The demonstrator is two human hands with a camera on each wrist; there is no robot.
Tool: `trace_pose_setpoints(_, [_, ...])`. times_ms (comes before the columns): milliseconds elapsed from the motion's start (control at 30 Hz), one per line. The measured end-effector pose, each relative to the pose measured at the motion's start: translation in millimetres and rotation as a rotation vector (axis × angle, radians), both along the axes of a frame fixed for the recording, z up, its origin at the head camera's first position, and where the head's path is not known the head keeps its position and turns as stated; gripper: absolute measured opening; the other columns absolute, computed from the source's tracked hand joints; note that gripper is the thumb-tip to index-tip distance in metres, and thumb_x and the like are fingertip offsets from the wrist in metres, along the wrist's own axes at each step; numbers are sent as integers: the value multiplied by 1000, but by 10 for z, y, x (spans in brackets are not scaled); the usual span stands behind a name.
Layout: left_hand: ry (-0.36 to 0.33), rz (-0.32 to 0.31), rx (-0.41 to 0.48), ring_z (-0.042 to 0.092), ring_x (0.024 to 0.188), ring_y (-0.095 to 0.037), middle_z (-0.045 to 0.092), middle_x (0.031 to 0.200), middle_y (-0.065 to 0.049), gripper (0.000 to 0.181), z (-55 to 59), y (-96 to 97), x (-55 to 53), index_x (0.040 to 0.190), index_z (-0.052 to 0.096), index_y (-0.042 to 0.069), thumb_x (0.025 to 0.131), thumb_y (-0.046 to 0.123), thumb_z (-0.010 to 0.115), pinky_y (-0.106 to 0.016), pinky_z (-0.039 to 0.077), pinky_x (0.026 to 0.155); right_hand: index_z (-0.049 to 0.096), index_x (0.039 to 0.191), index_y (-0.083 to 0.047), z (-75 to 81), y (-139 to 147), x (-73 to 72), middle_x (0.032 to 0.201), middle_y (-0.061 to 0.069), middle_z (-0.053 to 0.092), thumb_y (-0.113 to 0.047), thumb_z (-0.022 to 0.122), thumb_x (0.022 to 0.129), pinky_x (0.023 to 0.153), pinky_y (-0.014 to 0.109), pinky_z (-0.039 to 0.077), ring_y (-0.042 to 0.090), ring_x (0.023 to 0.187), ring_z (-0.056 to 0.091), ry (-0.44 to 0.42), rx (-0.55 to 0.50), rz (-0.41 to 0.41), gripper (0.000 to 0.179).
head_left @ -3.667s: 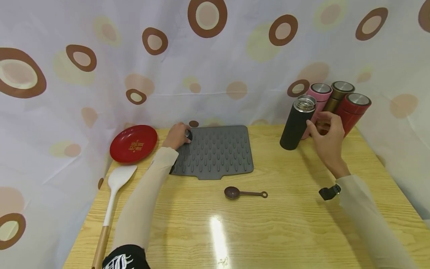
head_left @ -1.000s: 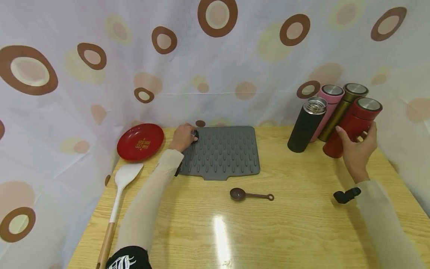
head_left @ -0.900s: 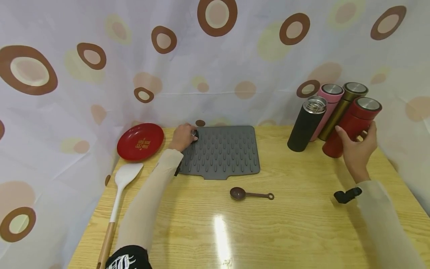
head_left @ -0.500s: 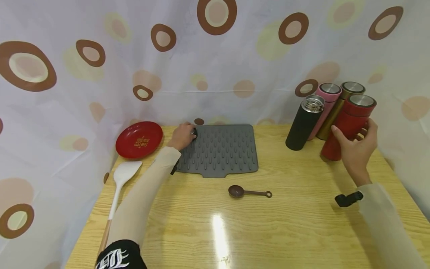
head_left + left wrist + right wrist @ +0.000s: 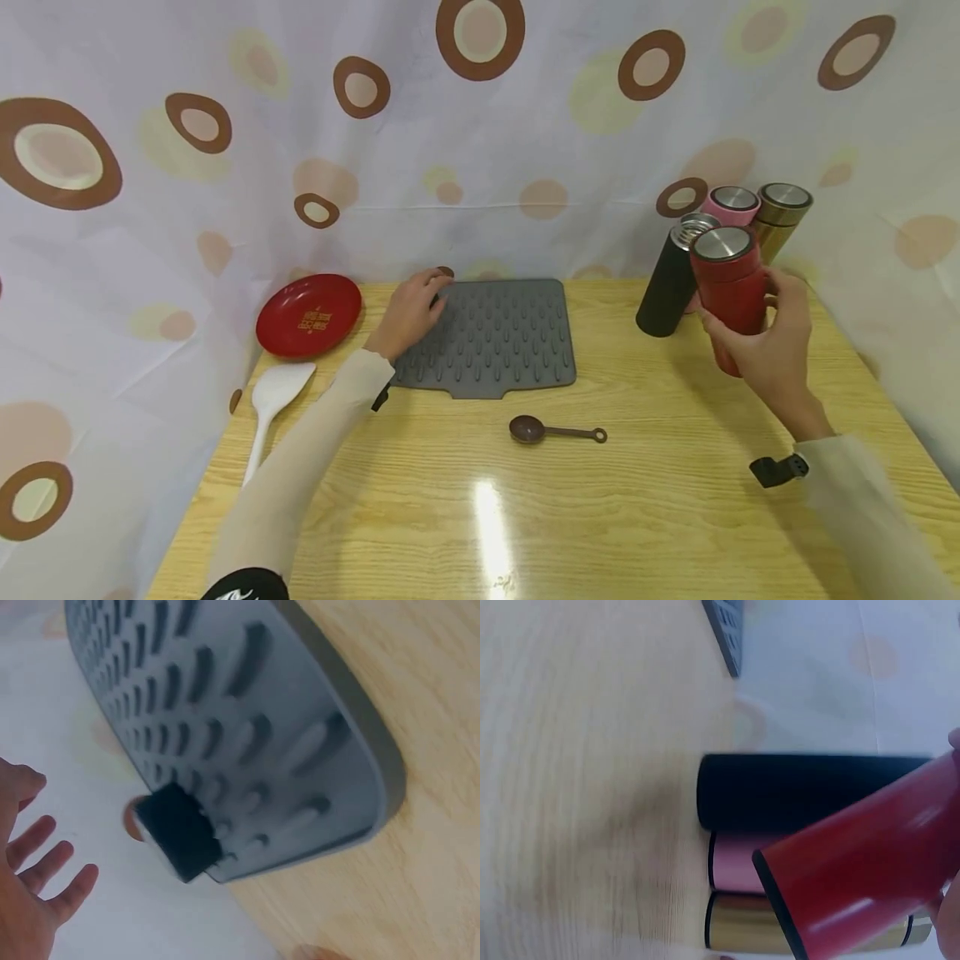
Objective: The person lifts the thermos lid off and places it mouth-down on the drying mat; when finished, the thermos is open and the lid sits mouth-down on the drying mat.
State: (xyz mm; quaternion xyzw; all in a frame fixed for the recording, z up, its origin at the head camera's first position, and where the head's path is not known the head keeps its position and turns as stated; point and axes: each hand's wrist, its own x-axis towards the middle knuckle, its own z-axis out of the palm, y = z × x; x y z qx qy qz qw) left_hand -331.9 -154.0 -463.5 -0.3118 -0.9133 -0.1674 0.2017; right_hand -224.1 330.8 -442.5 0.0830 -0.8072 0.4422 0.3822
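Note:
My right hand [image 5: 780, 354] grips a red thermos [image 5: 727, 287] by its side, thumb on the left and fingers round the right. The thermos is raised, its black-edged base lifted off the table in the right wrist view. Behind it a black thermos [image 5: 663, 287] stands with its steel mouth uncovered. My left hand [image 5: 411, 315] is over the back left corner of a grey studded mat [image 5: 487, 350], fingers spread and holding nothing. A small black lid [image 5: 178, 829] with a silvery side rests on that corner, apart from the fingers in the left wrist view.
A pink thermos [image 5: 733, 202] and a gold thermos [image 5: 783, 212] stand at the back right, partly hidden. A brown measuring spoon [image 5: 527, 429] lies before the mat. At left are a red plate [image 5: 309, 317] and a white spatula [image 5: 277, 390]. A patterned curtain hangs behind the table.
My right hand went from beside the black thermos to the red one, gripped it, then lifted it forward and left. My left hand has let go of the black lid and spread its fingers.

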Motion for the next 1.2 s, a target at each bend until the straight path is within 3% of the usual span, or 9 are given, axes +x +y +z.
trace_pose_setpoints(100, [34,-35,16,65,119,-35,66,132,-21,29,68,56,74,129,70,-1,101,6,69,-48,56,100,55,143,-1,-20,-105,51,125,11,59,5,92,66,92,10,36,5,114,48,-15,141,58,85])
trace_pose_setpoints(200, [54,-67,42,65,121,-35,66,132,-20,30,166,145,156,130,70,0,101,7,70,-48,54,103,53,144,-1,-38,-194,79,124,25,55,5,93,65,95,9,36,19,114,52,-44,264,92,89])
trace_pose_setpoints(333, [45,-111,72,64,122,-34,63,135,-19,34,289,282,298,136,65,2,103,10,68,-45,55,102,55,143,-2,-59,-311,66,121,26,56,-2,96,67,100,41,54,39,111,58,-65,377,125,86])
trace_pose_setpoints(400, [43,-139,77,63,122,-33,61,137,-19,37,330,358,371,139,63,2,103,12,68,-44,56,100,57,142,-4,-57,-368,54,121,26,58,-6,97,67,92,61,56,43,110,59,-64,427,147,85])
trace_pose_setpoints(467, [59,-170,72,64,121,-33,60,138,-20,39,361,435,442,140,62,2,104,14,68,-43,57,98,57,141,-4,-50,-422,44,122,26,59,-7,97,67,87,69,54,45,108,59,-55,471,179,84])
trace_pose_setpoints(667, [117,-261,86,63,125,-31,58,142,-18,49,399,623,621,142,60,6,98,18,77,-45,55,103,60,140,-2,-11,-545,-3,124,27,60,-10,97,66,88,66,52,45,111,58,10,606,251,82])
trace_pose_setpoints(1000, [19,-407,163,65,123,-27,41,159,-15,76,444,861,914,156,42,7,94,22,82,-30,58,91,59,146,-8,74,-679,-3,126,25,62,-11,98,67,94,64,49,43,113,56,80,723,350,88])
trace_pose_setpoints(1100, [49,-434,145,68,114,-23,37,162,-16,80,424,912,963,157,39,10,92,23,84,-26,57,85,59,146,-9,99,-734,9,126,23,63,-11,99,66,95,64,49,42,114,57,104,741,379,89])
trace_pose_setpoints(1200, [122,-468,91,65,121,-24,35,163,-17,78,409,947,990,156,41,14,92,21,84,-22,57,90,58,147,-9,132,-784,28,126,22,63,-10,99,66,95,63,49,42,114,58,134,753,403,91])
